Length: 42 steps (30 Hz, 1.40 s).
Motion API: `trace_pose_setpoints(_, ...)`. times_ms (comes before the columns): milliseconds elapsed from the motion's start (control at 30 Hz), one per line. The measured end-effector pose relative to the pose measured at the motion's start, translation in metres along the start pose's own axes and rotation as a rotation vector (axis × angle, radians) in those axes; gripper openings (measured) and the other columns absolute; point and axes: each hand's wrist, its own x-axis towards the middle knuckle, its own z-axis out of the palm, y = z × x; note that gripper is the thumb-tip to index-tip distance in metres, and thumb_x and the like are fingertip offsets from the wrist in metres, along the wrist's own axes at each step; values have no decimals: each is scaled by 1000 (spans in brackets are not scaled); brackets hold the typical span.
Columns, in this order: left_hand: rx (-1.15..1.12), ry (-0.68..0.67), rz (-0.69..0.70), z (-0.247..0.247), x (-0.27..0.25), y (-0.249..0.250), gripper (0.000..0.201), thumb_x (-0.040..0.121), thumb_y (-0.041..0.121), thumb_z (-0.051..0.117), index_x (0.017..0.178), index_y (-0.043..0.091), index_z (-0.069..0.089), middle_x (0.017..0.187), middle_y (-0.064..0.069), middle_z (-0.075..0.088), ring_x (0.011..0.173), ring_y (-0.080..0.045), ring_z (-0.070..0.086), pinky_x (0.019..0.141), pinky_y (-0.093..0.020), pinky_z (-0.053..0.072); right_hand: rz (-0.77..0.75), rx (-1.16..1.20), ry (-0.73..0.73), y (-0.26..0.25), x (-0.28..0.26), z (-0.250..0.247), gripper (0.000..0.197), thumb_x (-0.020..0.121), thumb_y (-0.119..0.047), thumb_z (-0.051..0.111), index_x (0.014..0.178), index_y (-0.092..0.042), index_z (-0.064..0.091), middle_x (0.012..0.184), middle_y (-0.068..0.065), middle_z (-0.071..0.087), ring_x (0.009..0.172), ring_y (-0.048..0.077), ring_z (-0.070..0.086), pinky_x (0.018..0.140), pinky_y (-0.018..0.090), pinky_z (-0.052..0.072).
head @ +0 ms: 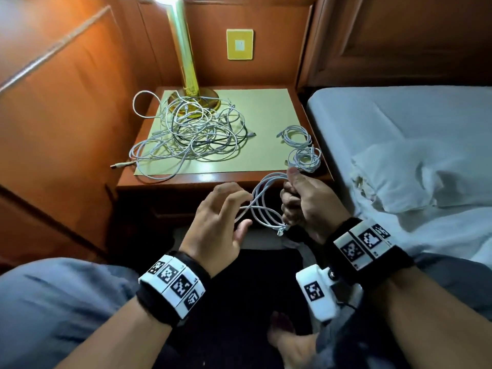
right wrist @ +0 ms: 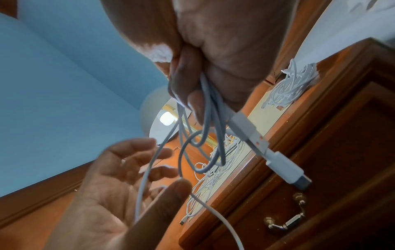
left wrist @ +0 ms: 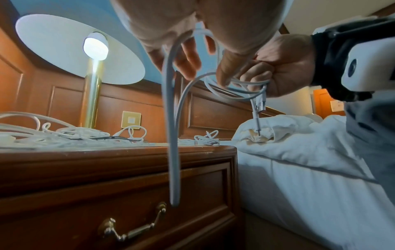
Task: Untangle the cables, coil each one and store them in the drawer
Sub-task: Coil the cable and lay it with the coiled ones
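Note:
A white cable (head: 262, 202) is gathered in loops between my hands, in front of the nightstand. My right hand (head: 291, 191) grips the bundled loops in its fist, and two USB plugs (right wrist: 286, 170) stick out below the fingers. My left hand (head: 234, 209) is spread open, with one loop of the cable (right wrist: 147, 170) running across its palm and fingers. A big tangle of white and black cables (head: 194, 131) lies on the nightstand top (head: 266, 107). Two coiled cables (head: 295, 134) (head: 306, 157) sit at its right edge. The drawer (left wrist: 128, 191) below is shut.
A brass lamp (head: 186, 54) stands at the back of the nightstand, its base under the tangle. The bed (head: 399, 123) with crumpled white bedding adjoins on the right, and wooden panelling (head: 66, 102) rises on the left. The drawer has a brass handle (left wrist: 132, 225).

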Motion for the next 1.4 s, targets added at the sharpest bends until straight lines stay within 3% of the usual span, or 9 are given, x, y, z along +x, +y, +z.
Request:
trace_pose_setpoints(200, 241, 49, 57, -1, -2, 8, 33, 77, 14, 80, 107, 25, 73, 142, -8, 48, 129, -33, 40, 105, -53, 41, 24, 44, -48, 3, -1, 5, 44, 106, -39, 36, 68, -18, 31, 48, -3, 25, 34, 10, 23, 39, 19, 27)
trace_pose_setpoints(433, 272, -6, 23, -7, -3, 6, 9, 85, 21, 67, 81, 21, 76, 147, -8, 52, 139, -36, 39, 112, -49, 37, 41, 34, -62, 8, -6, 8, 45, 107, -40, 35, 67, -19, 31, 48, -3, 25, 37, 9, 20, 41, 20, 27)
trace_pose_setpoints(600, 43, -22, -25, -16, 0, 7, 13, 80, 8, 74, 81, 19, 69, 147, -5, 50, 143, -34, 33, 115, -47, 30, -89, -122, 182, 2, -2, -8, 43, 107, -41, 38, 70, -19, 33, 50, -4, 30, 38, 14, 26, 44, 26, 29)
trace_pose_setpoints(767, 15, -57, -9, -24, 0, -4, 10, 85, 11, 73, 85, 18, 65, 137, 0, 57, 134, -29, 44, 110, -49, 36, -148, -101, 317, -11, 0, -23, 44, 106, -44, 39, 69, -20, 35, 49, -5, 30, 37, 13, 28, 44, 27, 28)
trace_pose_setpoints(867, -165, 144, -224, -26, 0, -16, 5, 86, 16, 66, 87, 19, 62, 111, 9, 66, 110, -23, 60, 91, -50, 49, -229, -396, 384, -7, 3, -35, 53, 94, -65, 39, 59, -26, 45, 46, -10, 37, 41, 13, 34, 52, 31, 29)
trace_pose_setpoints(967, -269, 120, -231, -31, 3, -18, 10, 85, 12, 71, 86, 18, 63, 100, 10, 68, 99, -15, 65, 82, -45, 54, -234, -500, 342, -9, 0, -42, 52, 93, -67, 40, 62, -26, 47, 48, -10, 39, 43, 13, 36, 53, 32, 30)
trace_pose_setpoints(1133, -322, -432, -74, -18, -17, -8, 36, 73, -8, 53, 88, 18, 74, 108, 10, 66, 100, -4, 67, 87, -27, 55, -200, -279, 197, -10, -6, -30, 41, 106, -41, 39, 71, -19, 32, 57, 1, 27, 47, 14, 24, 47, 30, 21)
trace_pose_setpoints(1233, -343, -331, -89, -11, -18, -1, 41, 70, -11, 46, 93, 15, 68, 104, 7, 60, 96, -7, 63, 82, -18, 50, -154, -205, 112, -3, -6, -21, 43, 106, -39, 38, 69, -18, 32, 56, 2, 28, 46, 13, 24, 47, 29, 22)
trace_pose_setpoints(1400, -314, -77, -263, 3, -16, 4, 42, 85, 11, 74, 121, 21, 55, 120, 8, 50, 108, -11, 56, 88, -17, 46, -16, 119, -41, 2, -12, -3, 41, 98, -45, 41, 69, -18, 34, 51, -2, 28, 40, 10, 19, 46, 27, 18)
